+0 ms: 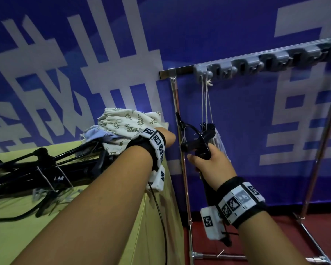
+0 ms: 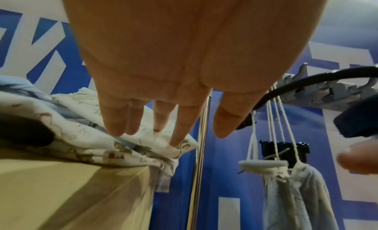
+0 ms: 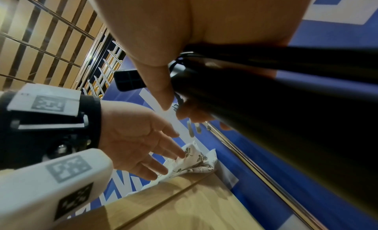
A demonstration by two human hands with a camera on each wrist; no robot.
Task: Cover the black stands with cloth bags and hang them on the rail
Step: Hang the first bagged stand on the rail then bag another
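My right hand (image 1: 208, 161) grips a bare black stand (image 1: 197, 145) and holds it upright beside the rail's left post (image 1: 182, 169); the right wrist view shows its thick black tube (image 3: 266, 112) in my palm. My left hand (image 1: 168, 137) reaches over the table corner, its straight fingers (image 2: 182, 126) touching a leaf-print cloth bag (image 1: 126, 121) on top of a small pile of bags. One stand in a pale bag (image 1: 218, 138) hangs by cords from the first grey hook of the rail (image 1: 275, 58).
More black stands (image 1: 36, 169) and a loose cable lie on the yellow-green table (image 1: 46, 226) at left. Several grey hooks line the rail. The rack's base bars (image 1: 311, 243) stand on a red floor before a blue banner.
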